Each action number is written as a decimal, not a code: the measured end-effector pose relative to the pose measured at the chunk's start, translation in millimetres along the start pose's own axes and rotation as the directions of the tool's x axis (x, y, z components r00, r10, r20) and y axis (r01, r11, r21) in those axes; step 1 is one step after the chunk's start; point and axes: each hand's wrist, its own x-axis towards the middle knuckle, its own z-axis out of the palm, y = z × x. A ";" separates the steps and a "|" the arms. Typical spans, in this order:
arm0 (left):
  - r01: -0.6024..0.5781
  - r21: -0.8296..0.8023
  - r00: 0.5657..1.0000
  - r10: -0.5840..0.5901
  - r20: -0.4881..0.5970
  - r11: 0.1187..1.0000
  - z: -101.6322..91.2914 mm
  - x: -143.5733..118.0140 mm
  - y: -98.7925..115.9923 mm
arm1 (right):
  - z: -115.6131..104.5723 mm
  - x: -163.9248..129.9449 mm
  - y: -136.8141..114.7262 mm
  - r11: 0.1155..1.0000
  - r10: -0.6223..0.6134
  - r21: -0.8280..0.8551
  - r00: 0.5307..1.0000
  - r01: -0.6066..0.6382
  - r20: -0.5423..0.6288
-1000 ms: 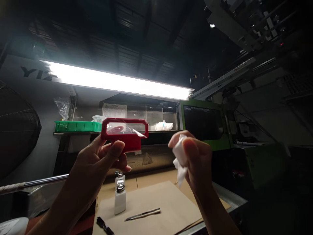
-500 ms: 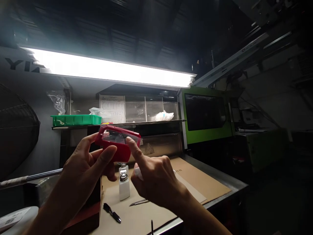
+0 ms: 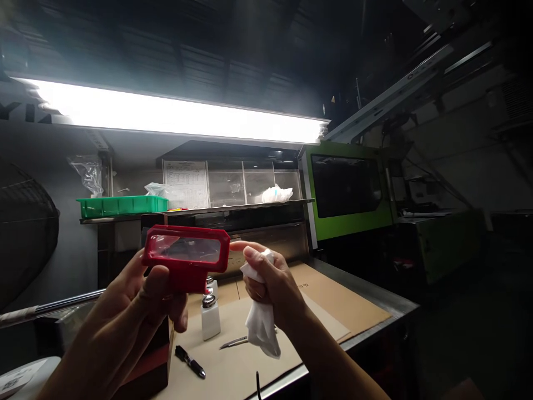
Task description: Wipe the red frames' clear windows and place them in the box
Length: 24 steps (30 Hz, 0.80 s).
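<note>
A green tray (image 3: 120,205) sits on the shelf at far left. The left hand (image 3: 137,303) is clamped on a red plastic frame with a clear window (image 3: 186,255), held up above the cardboard-covered bench (image 3: 333,305). Below stand 2 white dispenser bottles (image 3: 210,318), with a black pen (image 3: 190,361) and a utility knife (image 3: 235,342) lying nearby. The right hand (image 3: 272,283), just beside the frame, grips a crumpled white cloth (image 3: 260,322).

Framed part held left of the cloth, above the surface

The framed part (image 3: 186,256) sits left of the cloth (image 3: 260,316); below, a bottle (image 3: 210,316) stands between pen (image 3: 190,361) and blade (image 3: 234,343) on the surface (image 3: 333,311).
</note>
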 end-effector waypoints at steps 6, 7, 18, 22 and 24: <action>0.088 0.010 0.996 -0.088 -0.018 0.996 10.8 -5.3 4.2 | -4.5 6.8 10.6 0.949 0.179 0.222 0.962 -0.224 0.204; 0.088 0.011 0.996 -0.087 -0.029 0.996 13.3 -6.3 5.0 | -4.3 6.0 10.2 0.940 0.180 0.245 0.955 -0.237 0.235; 0.116 0.008 0.993 -0.116 0.034 0.993 8.9 -1.2 -6.9 | -1.1 -2.1 13.1 0.889 0.095 0.400 0.945 -0.222 0.312; 0.131 0.048 0.991 -0.132 0.020 0.990 8.3 -4.9 -9.5 | 0.5 -4.0 16.1 0.880 0.090 0.420 0.946 -0.222 0.311; 0.147 0.030 0.989 -0.148 0.012 0.989 9.8 -7.8 -9.0 | 1.9 -4.5 17.2 0.877 0.086 0.427 0.947 -0.219 0.309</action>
